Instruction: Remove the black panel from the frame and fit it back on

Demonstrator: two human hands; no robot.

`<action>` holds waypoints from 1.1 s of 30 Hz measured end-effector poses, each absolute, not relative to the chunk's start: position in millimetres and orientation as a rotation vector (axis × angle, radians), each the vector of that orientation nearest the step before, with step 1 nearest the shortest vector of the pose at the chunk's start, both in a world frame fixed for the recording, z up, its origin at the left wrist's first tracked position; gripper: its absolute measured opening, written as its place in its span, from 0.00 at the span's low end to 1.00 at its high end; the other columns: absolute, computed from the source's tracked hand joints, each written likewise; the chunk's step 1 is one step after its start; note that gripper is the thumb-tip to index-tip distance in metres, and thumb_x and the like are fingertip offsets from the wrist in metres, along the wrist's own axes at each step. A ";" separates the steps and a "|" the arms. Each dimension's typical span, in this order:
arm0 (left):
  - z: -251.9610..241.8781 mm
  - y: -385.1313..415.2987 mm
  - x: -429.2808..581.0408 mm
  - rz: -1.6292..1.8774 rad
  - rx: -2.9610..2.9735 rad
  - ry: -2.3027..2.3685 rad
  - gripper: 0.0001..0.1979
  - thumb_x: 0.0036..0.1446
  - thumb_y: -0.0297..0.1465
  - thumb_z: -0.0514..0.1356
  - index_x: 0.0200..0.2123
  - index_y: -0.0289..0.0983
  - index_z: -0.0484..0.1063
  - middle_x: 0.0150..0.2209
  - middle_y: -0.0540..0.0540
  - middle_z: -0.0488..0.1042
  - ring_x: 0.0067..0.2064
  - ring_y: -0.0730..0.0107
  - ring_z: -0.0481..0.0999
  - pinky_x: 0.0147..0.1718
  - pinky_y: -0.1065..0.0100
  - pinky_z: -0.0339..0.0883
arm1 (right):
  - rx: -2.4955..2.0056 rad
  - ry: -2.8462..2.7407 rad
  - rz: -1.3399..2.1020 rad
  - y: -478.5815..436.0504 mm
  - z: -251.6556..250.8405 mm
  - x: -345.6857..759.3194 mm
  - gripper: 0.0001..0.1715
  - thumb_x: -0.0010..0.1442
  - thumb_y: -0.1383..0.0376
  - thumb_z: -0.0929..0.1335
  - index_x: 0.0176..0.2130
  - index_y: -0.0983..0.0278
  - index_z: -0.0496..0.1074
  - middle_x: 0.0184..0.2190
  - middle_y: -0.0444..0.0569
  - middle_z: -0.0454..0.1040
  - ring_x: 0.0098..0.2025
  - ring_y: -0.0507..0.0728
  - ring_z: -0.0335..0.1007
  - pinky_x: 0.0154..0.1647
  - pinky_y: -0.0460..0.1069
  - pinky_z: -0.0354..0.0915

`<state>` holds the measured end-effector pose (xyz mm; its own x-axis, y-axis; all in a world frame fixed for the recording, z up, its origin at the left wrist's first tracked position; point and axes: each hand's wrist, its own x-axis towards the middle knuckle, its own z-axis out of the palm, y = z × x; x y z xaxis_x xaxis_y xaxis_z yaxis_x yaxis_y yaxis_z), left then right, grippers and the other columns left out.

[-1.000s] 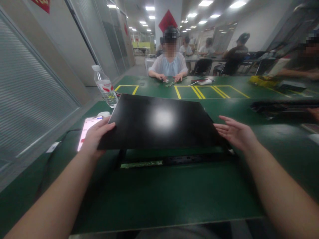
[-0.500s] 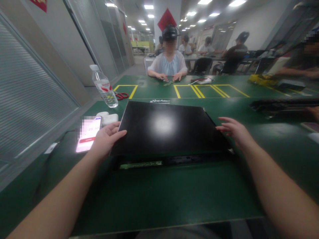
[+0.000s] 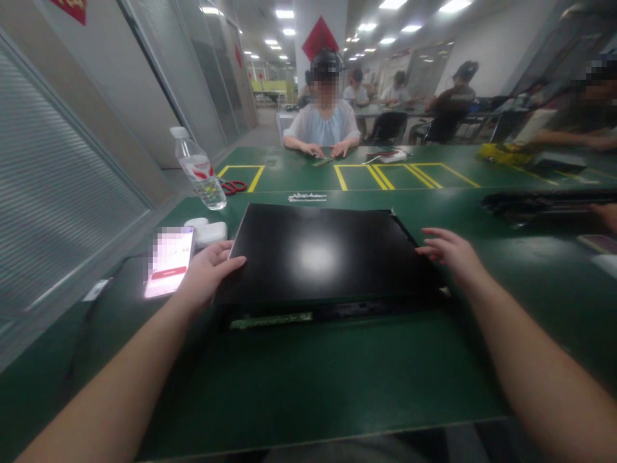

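A flat black display panel (image 3: 289, 257) lies before me, a ceiling light reflected in its glossy face. My left hand (image 3: 212, 269) grips its left edge, thumb on top and the other fingers partly hidden at the side. At the right edge, my right hand (image 3: 450, 256) has its fingers stretched apart; whether the fingertips touch the panel I cannot tell. Under the panel, a black frame (image 3: 385, 308) juts out toward me, and a narrow green circuit strip (image 3: 270, 320) shows along its near side.
Left of the panel are a lit phone (image 3: 168, 263), a white case (image 3: 212, 233), a water bottle (image 3: 201, 170) and red-handled scissors (image 3: 234, 187). Small white strips (image 3: 307, 197) lie beyond it. A person (image 3: 324, 122) sits opposite; another person's hand (image 3: 605, 215) is at far right.
The panel's far edge has come down slightly, so the panel lies flatter. Both hands keep nearly the same places, and the view has shifted a little.
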<state>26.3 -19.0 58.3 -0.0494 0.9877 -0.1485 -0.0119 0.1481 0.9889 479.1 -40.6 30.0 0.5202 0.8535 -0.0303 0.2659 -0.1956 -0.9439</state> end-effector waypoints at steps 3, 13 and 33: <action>57.2 -19.2 27.8 1.125 1.057 1.306 0.22 0.40 0.22 0.71 0.41 0.37 0.71 0.29 0.47 0.84 0.30 0.61 0.84 0.28 0.69 0.77 | -1.737 -0.937 0.693 -40.7 29.2 480.4 0.28 0.47 0.58 0.71 0.48 0.62 0.77 0.28 0.51 0.79 0.35 0.61 0.78 0.29 0.50 0.63; 57.0 -20.1 31.2 1.097 1.061 1.326 0.22 0.41 0.22 0.71 0.40 0.37 0.71 0.31 0.45 0.84 0.33 0.58 0.85 0.30 0.67 0.77 | -1.724 -0.987 0.656 -39.2 23.9 483.7 0.18 0.49 0.62 0.71 0.43 0.59 0.78 0.28 0.50 0.79 0.37 0.62 0.79 0.32 0.51 0.67; 46.4 -17.1 34.1 1.079 1.043 1.312 0.23 0.39 0.25 0.72 0.41 0.36 0.71 0.30 0.45 0.83 0.33 0.59 0.84 0.35 0.62 0.77 | -2.005 -1.280 0.316 -40.4 18.9 487.6 0.14 0.50 0.57 0.71 0.37 0.58 0.82 0.25 0.48 0.78 0.29 0.60 0.73 0.30 0.53 0.64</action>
<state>34.1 -17.1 46.4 -0.0243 0.9794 -0.2007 -0.0081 0.2005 0.9797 487.6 -40.4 18.9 0.4757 0.8632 0.1691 0.6853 -0.2432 -0.6865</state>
